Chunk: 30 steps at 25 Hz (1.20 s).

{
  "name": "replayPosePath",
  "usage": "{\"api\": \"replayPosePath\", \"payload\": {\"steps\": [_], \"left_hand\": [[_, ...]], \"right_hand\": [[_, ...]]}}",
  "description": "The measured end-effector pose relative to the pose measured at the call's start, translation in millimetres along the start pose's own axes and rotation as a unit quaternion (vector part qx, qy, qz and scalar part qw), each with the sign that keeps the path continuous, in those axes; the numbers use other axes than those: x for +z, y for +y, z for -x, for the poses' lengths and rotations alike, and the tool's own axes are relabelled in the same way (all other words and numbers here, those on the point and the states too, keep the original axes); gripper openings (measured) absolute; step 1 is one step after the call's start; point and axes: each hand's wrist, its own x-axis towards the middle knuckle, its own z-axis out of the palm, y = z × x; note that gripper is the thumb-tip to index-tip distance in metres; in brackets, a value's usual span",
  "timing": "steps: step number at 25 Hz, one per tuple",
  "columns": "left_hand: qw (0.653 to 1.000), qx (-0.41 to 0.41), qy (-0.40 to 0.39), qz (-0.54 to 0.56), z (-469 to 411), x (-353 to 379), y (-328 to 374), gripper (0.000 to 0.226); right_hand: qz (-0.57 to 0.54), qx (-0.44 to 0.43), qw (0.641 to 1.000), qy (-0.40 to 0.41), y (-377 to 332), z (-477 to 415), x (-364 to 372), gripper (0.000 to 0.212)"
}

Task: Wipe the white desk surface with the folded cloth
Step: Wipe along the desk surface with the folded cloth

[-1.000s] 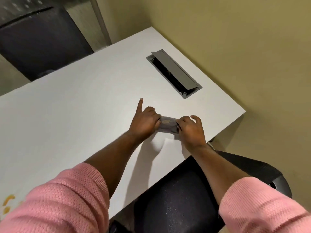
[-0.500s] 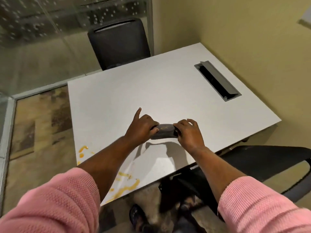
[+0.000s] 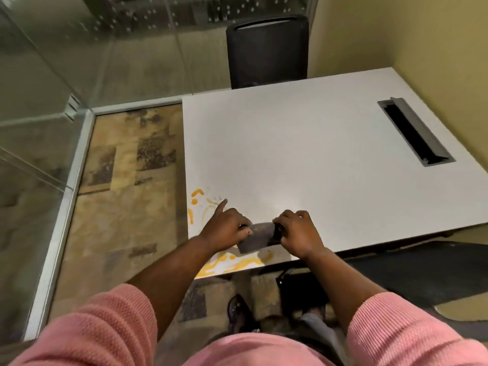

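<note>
Both my hands hold a small folded grey cloth [image 3: 257,237] just above the near left corner of the white desk [image 3: 303,159]. My left hand [image 3: 227,229] grips its left end, index finger pointing out toward the far left. My right hand [image 3: 299,235] pinches its right end. Orange-yellow smears [image 3: 232,262] lie on the desk under and in front of the cloth, and more orange smears [image 3: 196,200] sit along the left edge.
A grey cable tray with its lid raised [image 3: 414,132] is set into the desk at the far right. One black chair [image 3: 266,50] stands beyond the desk, another black chair [image 3: 422,273] at the near right. A glass wall [image 3: 52,101] stands left, a yellow wall right.
The view has swung left, and my hands with the cloth now sit over the desk's near left corner by the orange smears. The grip on the cloth is unchanged.
</note>
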Motion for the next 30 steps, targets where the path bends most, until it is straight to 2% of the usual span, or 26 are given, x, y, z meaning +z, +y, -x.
{"api": "replayPosePath", "payload": {"steps": [5, 8, 12, 15, 18, 21, 24, 28, 30], "left_hand": [[0.994, -0.065, -0.065, 0.055, 34, 31, -26, 0.023], [0.990, -0.094, -0.082, 0.059, 36, 48, -36, 0.025], [0.985, -0.143, -0.076, 0.054, 21, 66, -47, 0.032], [0.985, -0.170, -0.001, 0.027, 12, 86, -50, 0.036], [0.986, -0.148, 0.065, -0.028, 13, 112, -35, 0.044], [0.987, -0.141, 0.042, -0.062, 9, 147, -5, 0.059], [0.975, -0.203, 0.043, -0.078, 2, 181, 12, 0.072], [0.966, -0.235, 0.036, -0.106, -20, 202, 6, 0.086], [0.962, -0.241, 0.042, -0.124, -32, 207, 1, 0.086]], "right_hand": [[0.019, -0.007, 0.992, -0.123, -18, 2, 35, 0.047], [0.019, -0.002, 0.988, -0.152, -16, -7, 51, 0.049], [-0.003, -0.001, 0.991, -0.137, -9, -33, 71, 0.051], [-0.017, -0.014, 0.993, -0.118, 4, -53, 83, 0.043], [-0.016, -0.039, 0.995, -0.091, 28, -65, 81, 0.040], [-0.014, -0.075, 0.996, -0.054, 70, -73, 77, 0.050], [0.036, -0.116, 0.991, -0.061, 111, -82, 77, 0.065], [0.082, -0.127, 0.986, -0.076, 151, -97, 91, 0.061], [0.091, -0.123, 0.985, -0.081, 167, -100, 101, 0.062]]}}
